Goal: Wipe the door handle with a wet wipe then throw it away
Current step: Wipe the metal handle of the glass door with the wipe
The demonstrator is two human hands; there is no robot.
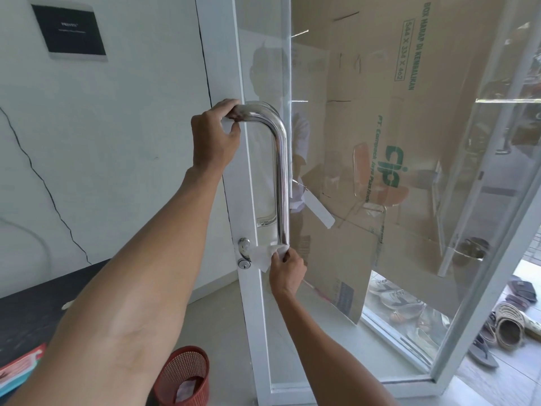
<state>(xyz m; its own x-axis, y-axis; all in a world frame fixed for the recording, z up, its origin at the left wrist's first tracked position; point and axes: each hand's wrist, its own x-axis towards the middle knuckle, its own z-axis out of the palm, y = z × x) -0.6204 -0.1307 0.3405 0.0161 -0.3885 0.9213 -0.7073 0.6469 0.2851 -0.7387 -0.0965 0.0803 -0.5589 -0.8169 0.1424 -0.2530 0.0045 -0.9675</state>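
Observation:
A polished steel U-shaped door handle (281, 171) runs vertically on a white-framed glass door (248, 288). My left hand (215, 136) grips the handle's top horizontal bar. My right hand (285, 272) presses a white wet wipe (268, 254) against the handle's bottom end, fingers pinched on the wipe. A red mesh waste basket (183, 376) stands on the floor below, left of the door frame, with a pale scrap inside it.
A round lock knob (244, 244) and keyhole (243, 263) sit just left of the wipe. Cardboard sheets (380, 112) lean behind the glass. Shoes and sandals (497, 326) lie outside at lower right. A dark counter (35, 303) is at lower left.

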